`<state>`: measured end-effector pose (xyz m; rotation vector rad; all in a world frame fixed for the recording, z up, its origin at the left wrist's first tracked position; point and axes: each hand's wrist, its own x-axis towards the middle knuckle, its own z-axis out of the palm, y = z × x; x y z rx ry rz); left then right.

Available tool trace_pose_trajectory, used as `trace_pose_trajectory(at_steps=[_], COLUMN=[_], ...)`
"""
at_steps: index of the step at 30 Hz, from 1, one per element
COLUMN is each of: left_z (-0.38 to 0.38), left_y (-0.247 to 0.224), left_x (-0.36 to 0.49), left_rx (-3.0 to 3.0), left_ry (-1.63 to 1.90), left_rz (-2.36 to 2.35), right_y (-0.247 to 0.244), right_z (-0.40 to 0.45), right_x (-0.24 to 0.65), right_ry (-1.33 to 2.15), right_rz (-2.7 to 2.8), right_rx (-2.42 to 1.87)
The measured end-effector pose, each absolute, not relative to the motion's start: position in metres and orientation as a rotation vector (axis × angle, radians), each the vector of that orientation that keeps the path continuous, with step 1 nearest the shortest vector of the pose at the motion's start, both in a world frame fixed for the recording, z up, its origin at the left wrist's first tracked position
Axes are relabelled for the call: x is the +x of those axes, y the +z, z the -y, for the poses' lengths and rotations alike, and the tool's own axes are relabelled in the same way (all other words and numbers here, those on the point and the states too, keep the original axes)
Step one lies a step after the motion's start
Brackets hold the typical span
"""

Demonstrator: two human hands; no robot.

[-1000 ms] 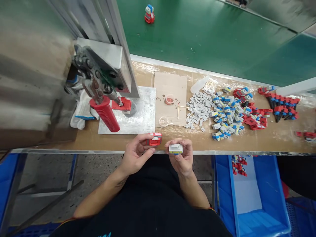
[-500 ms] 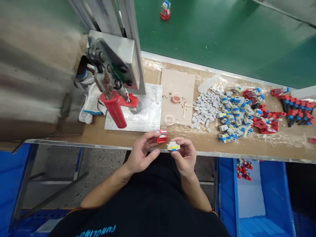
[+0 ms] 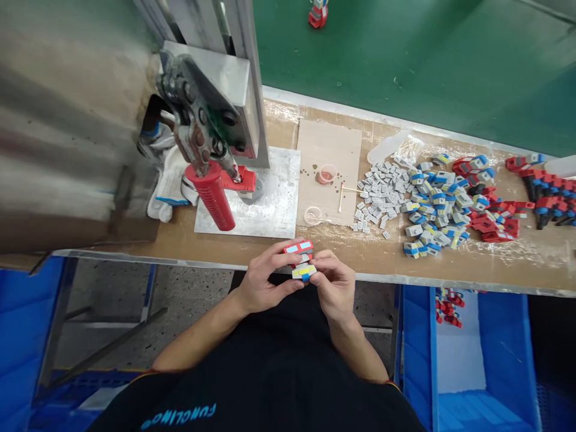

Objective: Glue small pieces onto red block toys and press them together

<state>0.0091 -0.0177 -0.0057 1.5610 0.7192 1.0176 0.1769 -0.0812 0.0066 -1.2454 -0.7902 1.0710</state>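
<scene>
Over the near edge of the surface, the left hand grips a red part while the right hand pinches a white-and-yellow block beside it; whether the two touch is hard to tell.

A red part with pale-blue panels is held just beyond a white, yellow and blue block

Workbench, brown-topped: is carrying, left to right, white gloves, metal plate, cardboard sheet, small grey tiles; farther right, grey-blue-yellow pieces and red parts are lying.
</scene>
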Motion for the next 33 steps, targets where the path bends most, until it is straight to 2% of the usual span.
trace_pose_trajectory(at_steps=[12,18,23,29,33], left_z=[0.028,0.030,0.031,0.036,0.044], left_y=[0.002,0.002,0.002,0.006,0.007], left_x=[0.006,0.007,0.014,0.031,0.036], left_rx=[1.492,1.439,1.021,0.251,-0.024], left_ry=[1.093,1.031,0.980,0.711,0.618], left_rz=[-0.576,-0.595,-0.624,-0.691,-0.689], right_y=[0.008,-0.003,-0.005,0.007,0.011], right_z=[0.083,0.088,0.082,0.070,0.063], right_x=[0.183,0.183,0.194,0.199,0.201], right_ry=[1.053,0.970,1.039,0.880,0.922], right_rz=[1.181,1.144,1.245,1.518,1.585], right_rx=[-1.118,-1.200,-1.099,-1.234,-1.173])
